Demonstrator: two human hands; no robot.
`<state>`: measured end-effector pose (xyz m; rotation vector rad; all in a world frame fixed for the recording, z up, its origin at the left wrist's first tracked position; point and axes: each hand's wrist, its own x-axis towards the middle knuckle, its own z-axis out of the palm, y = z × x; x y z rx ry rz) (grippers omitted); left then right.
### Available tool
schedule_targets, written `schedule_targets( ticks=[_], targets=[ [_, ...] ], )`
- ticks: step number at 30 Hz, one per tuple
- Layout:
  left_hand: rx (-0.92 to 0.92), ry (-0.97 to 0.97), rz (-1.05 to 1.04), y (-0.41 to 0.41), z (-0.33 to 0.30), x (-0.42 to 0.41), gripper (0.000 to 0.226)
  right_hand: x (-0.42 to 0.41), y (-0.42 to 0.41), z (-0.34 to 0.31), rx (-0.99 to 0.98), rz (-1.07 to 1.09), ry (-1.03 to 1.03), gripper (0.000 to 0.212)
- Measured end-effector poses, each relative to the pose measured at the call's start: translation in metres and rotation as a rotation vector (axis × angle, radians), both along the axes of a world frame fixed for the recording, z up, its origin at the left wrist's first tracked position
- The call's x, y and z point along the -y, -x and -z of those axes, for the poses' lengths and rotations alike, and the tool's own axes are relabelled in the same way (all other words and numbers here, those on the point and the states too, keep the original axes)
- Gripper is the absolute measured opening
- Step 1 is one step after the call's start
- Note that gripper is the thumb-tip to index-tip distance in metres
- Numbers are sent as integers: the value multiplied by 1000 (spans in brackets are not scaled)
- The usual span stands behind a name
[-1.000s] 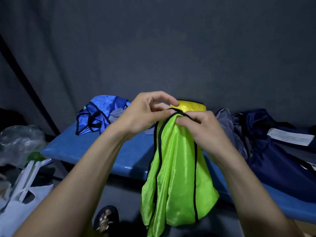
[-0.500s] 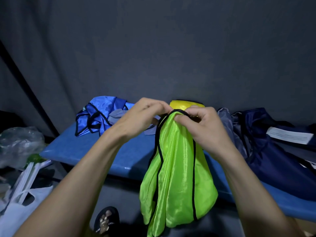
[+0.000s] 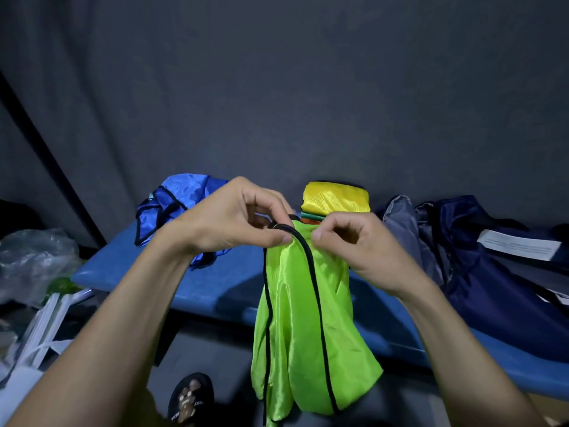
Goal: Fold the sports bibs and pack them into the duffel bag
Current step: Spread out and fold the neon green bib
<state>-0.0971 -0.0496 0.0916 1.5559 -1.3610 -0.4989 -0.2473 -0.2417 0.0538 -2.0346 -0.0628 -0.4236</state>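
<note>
A neon green bib [image 3: 304, 328] with black trim hangs in front of the blue bench [image 3: 234, 282]. My left hand [image 3: 234, 220] pinches its black-edged top on the left, and my right hand [image 3: 351, 245] pinches the top on the right. A crumpled blue bib [image 3: 178, 201] lies at the bench's left end. A folded stack with a yellow bib [image 3: 335, 197] on top sits behind my hands, with green and orange edges under it. The navy duffel bag [image 3: 480, 272] lies open on the bench at the right.
A white paper sheet [image 3: 520, 246] rests on the duffel bag. Plastic bags [image 3: 34, 260] and a white bag [image 3: 27, 359] crowd the floor at the left. A sandalled foot [image 3: 191, 399] shows below. A dark curtain wall [image 3: 277, 87] backs the bench.
My hands have spread slightly apart along the bib's top edge, my left hand now pinching the black trim; the green bib hangs a little more opened out.
</note>
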Motion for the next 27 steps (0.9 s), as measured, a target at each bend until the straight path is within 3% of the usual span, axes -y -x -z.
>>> schedule_targets(
  ticks=[1,6,11,15,19,23,27],
  targets=[
    [3,2,-13,0,-1,-1,8,0,0,1,11,3,0,8],
    [27,13,-136,-1,-2,-2,8,-1,2,-6,-18,-75,-258,28],
    [24,-43,-151,-3,-2,-2,12,0,1,-5,-97,8,-264,19],
    [13,-77,-158,-3,-1,-3,9,0,2,-5,-49,-56,-321,23],
    [-8,-71,-194,1,0,3,16,-6,3,-7,-12,-157,-249,22],
    [-22,-81,-240,5,1,8,14,-16,3,-7,-2,-78,-89,5],
    [-21,-94,-279,9,4,13,17,-31,-1,5,75,235,126,31]
  ],
)
